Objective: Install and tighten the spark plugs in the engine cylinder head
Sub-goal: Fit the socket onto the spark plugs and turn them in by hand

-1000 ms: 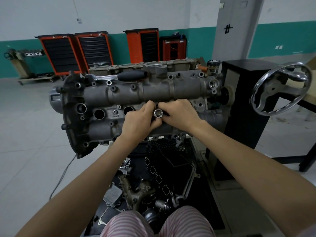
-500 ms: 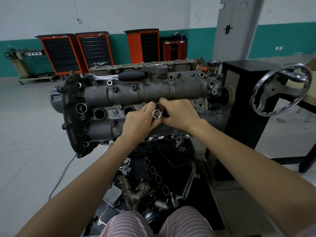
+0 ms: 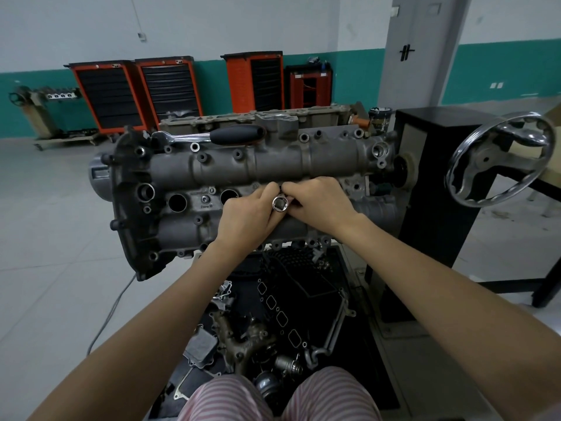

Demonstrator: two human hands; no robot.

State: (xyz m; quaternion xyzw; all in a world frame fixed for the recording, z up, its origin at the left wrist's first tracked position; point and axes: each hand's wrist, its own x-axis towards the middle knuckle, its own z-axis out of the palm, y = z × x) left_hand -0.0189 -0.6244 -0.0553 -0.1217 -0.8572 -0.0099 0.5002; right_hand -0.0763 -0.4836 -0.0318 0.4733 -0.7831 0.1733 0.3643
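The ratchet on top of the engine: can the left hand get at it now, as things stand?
Probably yes, but not at once. The ratchet lies uncovered on the cylinder head, nothing over its black handle. The left hand, however, grips the socket together with the right hand, so it must let go first.

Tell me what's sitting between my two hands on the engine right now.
In the head view, a chrome socket sits between the left hand and the right hand, both gripping it.

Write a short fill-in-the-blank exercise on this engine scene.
1. Both hands, left hand and right hand, hold a shiny ____ between them.
2. The ratchet wrench lies on ____ of the cylinder head.
3. The open plug holes lie to the ____ of the hands.

Missing: socket; top; left
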